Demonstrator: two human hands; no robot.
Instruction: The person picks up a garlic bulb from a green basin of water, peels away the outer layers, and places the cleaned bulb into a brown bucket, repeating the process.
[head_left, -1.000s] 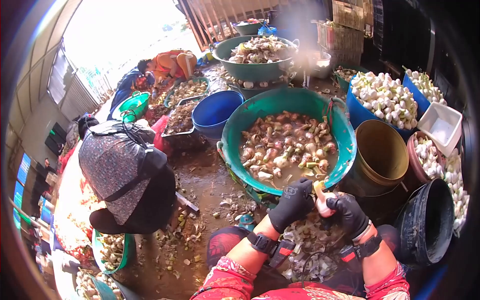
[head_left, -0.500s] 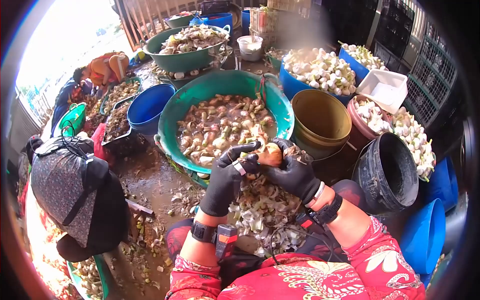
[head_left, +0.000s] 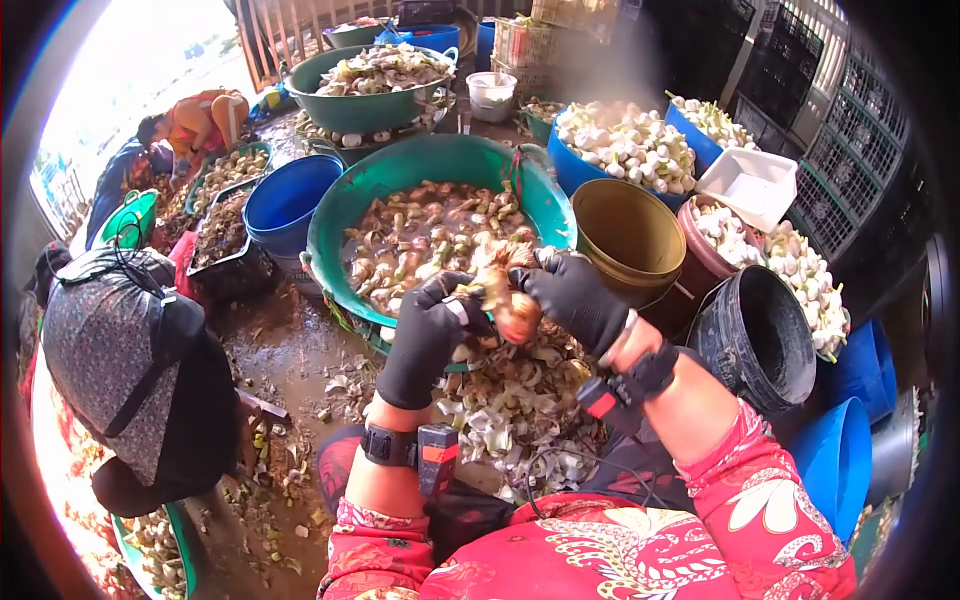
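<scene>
Both my hands wear black gloves and meet just over the near rim of a big green tub [head_left: 330, 265]. Between them is a reddish-brown garlic bulb [head_left: 517, 318], its outer skin loose and ragged. My left hand [head_left: 437, 325] is closed round the stem side of the bulb. On the other side, the fingers of my right hand [head_left: 572, 297] pinch the loose skin at its top. Many similar brown bulbs [head_left: 430, 235] lie in murky water in the tub. Below my hands is a pile of pale peelings [head_left: 515, 400].
An olive bucket [head_left: 625, 235] and a black bucket [head_left: 755, 340] stand to the right. Behind them, white bulbs [head_left: 630, 145] fill a blue container. A blue bucket [head_left: 290, 205] is left of the tub. Two people, one crouching nearby [head_left: 120, 370] and one bending farther off [head_left: 205, 125], are at the left.
My right hand has shifted up and away from the left, pulling at the bulb's skin. The bulb now hangs lower between my hands, and the view has shifted slightly.
</scene>
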